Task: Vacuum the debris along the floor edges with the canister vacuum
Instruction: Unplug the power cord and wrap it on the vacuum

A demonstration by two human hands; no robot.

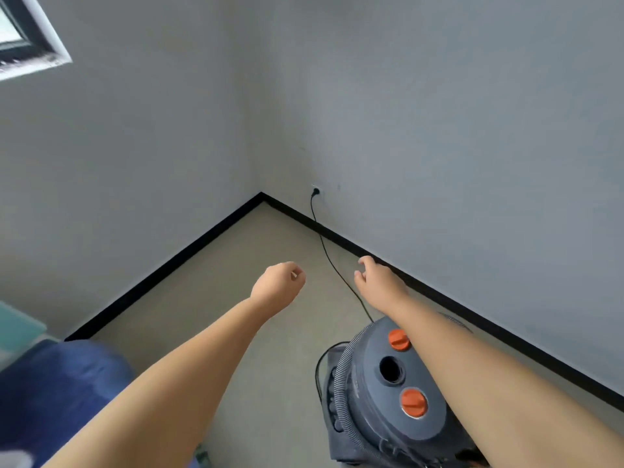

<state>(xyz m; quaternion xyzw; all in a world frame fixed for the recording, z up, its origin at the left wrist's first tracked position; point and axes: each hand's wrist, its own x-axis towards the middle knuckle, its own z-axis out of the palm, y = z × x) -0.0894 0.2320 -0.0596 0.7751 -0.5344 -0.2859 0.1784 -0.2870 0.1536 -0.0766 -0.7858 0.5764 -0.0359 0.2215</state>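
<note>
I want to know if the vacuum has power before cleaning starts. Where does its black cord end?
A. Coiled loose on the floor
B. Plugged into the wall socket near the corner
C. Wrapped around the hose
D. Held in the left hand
B: the cord runs from the vacuum across the floor and up to the socket on the wall just right of the corner; neither hand holds it.

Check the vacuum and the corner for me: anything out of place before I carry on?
One thing: the port on top of the vacuum is open, with no hose in it. The hose hangs down the vacuum's left side. The cord runs across the floor to the socket. Both hands, left hand and right hand, hold nothing.
</note>
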